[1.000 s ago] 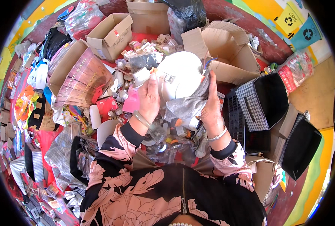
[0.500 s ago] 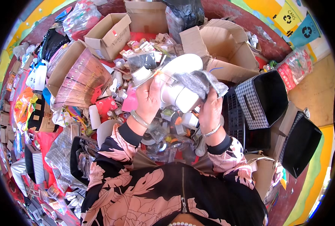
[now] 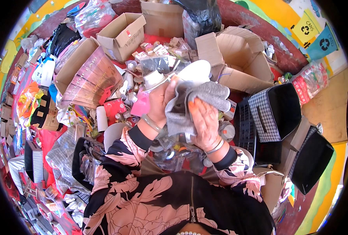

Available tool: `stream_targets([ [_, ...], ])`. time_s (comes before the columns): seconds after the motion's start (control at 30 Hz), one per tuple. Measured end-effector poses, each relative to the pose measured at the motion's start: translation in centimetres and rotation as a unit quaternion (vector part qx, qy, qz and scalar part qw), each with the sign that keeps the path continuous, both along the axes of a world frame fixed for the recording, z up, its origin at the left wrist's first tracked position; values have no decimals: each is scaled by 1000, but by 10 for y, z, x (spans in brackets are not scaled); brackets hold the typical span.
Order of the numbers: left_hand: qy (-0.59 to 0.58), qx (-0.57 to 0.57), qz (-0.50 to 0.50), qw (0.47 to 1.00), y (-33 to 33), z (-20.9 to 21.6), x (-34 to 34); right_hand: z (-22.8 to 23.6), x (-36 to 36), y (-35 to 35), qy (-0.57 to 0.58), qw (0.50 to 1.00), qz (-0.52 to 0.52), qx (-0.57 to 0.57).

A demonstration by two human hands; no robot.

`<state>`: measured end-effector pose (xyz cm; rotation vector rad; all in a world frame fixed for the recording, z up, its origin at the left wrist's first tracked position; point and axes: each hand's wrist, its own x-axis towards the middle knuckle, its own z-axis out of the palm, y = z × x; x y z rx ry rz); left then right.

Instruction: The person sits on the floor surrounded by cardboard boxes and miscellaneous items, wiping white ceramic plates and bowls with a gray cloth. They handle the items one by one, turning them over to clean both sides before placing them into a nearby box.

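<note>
My left hand is closed round a white plastic object with a wide, smooth disc at its far end. Most of the object's body is hidden. Over it lies a soft grey knitted cloth, with rounded, finger-like folds at its right side. My right hand presses the cloth against the object from the right, fingers stretched and held together. Just beyond my left hand shows a white cup-shaped piece; whether it is joined to the held object I cannot tell.
Small boxes and loose plastic pieces lie heaped beyond and below my hands. Open cardboard boxes stand at the far side. Black bins with checked fronts stand at the right, beside a dark crate. A pleated cardboard piece leans at the left.
The grey cloth has moved left and spread over the white object, hiding its cylindrical part. My right hand has moved left and now lies flatter on the cloth. My left hand keeps its hold.
</note>
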<state>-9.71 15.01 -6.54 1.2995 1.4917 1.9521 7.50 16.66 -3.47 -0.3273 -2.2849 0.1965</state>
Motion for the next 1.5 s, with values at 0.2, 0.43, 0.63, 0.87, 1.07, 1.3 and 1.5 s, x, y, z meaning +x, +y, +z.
stream_targets([
  [0.2, 242, 109, -22, 964, -6, 2, 6, 0, 3, 34, -19, 988, -139, -71],
  [0.43, 238, 87, -10, 967, -5, 3, 14, 5, 3, 32, 9, 991, -105, -88],
  [0.63, 145, -27, -51, 988, -1, -3, 14, 4, -2, 22, -16, 995, -63, -78],
  [0.87, 203, 51, -23, 978, -4, 1, 9, 12, 8, 40, -43, 984, -144, -93],
  [1.07, 189, 46, -22, 981, -4, 0, 13, 3, 3, 32, -65, 991, -93, -74],
  [1.3, 149, 32, -20, 988, 0, -1, 11, 4, 6, 37, -46, 996, -58, -56],
  [1.5, 67, -80, 6, 995, 3, 3, 3, 0, 30, 63, 325, 849, -94, -406],
])
